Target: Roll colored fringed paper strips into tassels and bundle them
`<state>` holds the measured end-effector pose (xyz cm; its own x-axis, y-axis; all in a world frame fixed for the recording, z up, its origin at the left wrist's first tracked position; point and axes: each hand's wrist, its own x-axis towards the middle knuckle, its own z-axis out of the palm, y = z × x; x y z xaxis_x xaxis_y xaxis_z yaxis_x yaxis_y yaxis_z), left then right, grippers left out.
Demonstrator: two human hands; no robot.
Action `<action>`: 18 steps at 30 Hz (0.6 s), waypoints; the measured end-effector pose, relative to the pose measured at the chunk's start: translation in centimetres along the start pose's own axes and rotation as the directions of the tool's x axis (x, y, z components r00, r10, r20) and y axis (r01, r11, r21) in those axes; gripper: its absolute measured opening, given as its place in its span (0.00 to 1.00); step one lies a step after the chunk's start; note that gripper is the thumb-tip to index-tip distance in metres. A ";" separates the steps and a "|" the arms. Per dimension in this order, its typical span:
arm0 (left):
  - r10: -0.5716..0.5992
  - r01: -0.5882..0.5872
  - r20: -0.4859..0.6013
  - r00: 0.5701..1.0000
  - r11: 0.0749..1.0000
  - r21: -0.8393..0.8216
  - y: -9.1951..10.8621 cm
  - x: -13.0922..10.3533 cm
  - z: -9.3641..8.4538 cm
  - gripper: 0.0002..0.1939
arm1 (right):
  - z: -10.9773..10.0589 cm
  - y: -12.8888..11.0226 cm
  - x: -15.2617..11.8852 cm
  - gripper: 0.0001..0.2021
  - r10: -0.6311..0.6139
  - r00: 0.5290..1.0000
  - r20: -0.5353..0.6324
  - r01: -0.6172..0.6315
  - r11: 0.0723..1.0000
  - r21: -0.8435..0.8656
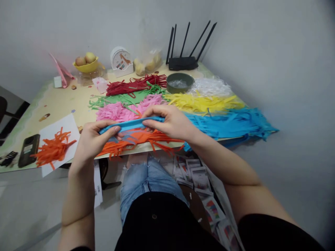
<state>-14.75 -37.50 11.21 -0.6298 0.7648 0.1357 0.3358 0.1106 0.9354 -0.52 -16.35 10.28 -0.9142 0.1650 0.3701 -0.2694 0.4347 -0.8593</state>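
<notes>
Between my two hands a folded blue fringed strip [131, 124] is stretched level above the table's front edge. My left hand [96, 137] pinches its left end between thumb and fingers. At the other end my right hand [169, 122] grips it, thumb on the near side. Loose blue fringe hangs under the strip. Below lies a bundle of orange strips [141, 139], partly covered by my hands. Pink strips [115, 112] lie just behind, and a wide pile of blue fringed strips [225, 123] is to the right.
Green [136, 97], dark red [136, 84], yellow [206, 103] and white strips [211, 87] lie farther back. A dark round bowl [180, 83] and black router [183, 63] stand behind. On the left are a phone [28, 150] and orange strips [54, 150] on white paper [70, 125].
</notes>
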 end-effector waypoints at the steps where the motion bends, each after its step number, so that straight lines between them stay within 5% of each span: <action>1: -0.020 0.018 -0.036 0.999 0.997 -0.076 -0.3 -0.2 0.1 0.11 | 0.2 0.2 -0.1 0.06 0.018 1.000 -0.022 -0.016 0.998 0.063; 4: -0.045 0.018 -0.098 0.994 0.966 -0.259 -0.8 -0.5 0.6 0.14 | 0.7 0.7 -0.2 0.08 0.035 0.998 -0.054 -0.023 0.977 0.213; 10: 0.035 -0.084 -0.131 0.991 0.918 -0.387 -0.9 -0.3 1.2 0.01 | 1.0 1.7 0.0 0.09 0.037 0.999 -0.033 -0.024 0.943 0.331; 14: 0.109 -0.141 -0.119 0.987 0.940 -0.311 -1.4 -0.5 0.8 0.03 | 0.8 1.5 0.0 0.08 -0.051 0.998 -0.029 0.057 0.969 0.241; 18: 0.241 -0.245 -0.098 0.966 0.969 -0.028 -1.6 -1.0 0.6 0.08 | 0.9 1.1 0.1 0.09 -0.022 0.998 -0.061 0.025 0.998 0.050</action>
<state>-14.27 -38.05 9.42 -0.5956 0.7030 0.3886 0.4604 -0.0977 0.8823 -1.17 -16.62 9.08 -0.8881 0.2091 0.4093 -0.3065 0.3940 -0.8665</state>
